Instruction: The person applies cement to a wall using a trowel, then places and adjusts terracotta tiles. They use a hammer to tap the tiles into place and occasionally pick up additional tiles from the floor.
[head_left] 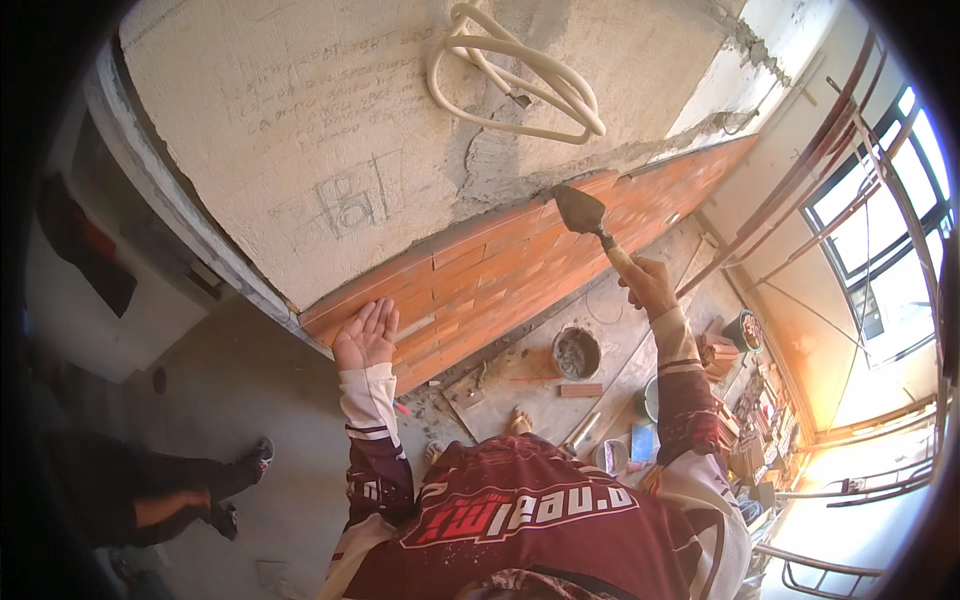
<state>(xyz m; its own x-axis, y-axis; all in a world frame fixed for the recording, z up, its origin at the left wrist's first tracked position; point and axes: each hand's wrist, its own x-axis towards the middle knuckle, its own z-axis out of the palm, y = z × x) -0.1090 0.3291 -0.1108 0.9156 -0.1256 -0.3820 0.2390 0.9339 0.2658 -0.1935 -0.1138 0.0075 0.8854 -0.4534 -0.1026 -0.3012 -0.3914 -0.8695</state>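
Observation:
Orange thin bricks (500, 285) cover the lower part of the wall in courses, with rough beige plaster (290, 150) above them. My right hand (649, 284) grips a pointing trowel (580, 210) by its pale handle. The trowel's grey, mortar-smeared blade is up at the top edge of the brickwork, where it meets the plaster. My left hand (366, 337) lies with its palm showing and fingers stretched out by the left end of the upper brick courses. Nothing shows in that palm. Whether its back presses on the bricks is hard to see.
A cream hose or conduit (515, 75) hangs looped on the plaster. Below stand a mortar bucket (577, 354) and a loose brick (581, 390). At right are piled bricks (765, 420), a green bucket (742, 330) and scaffold poles (800, 180). Another person's legs (190, 490) show at left.

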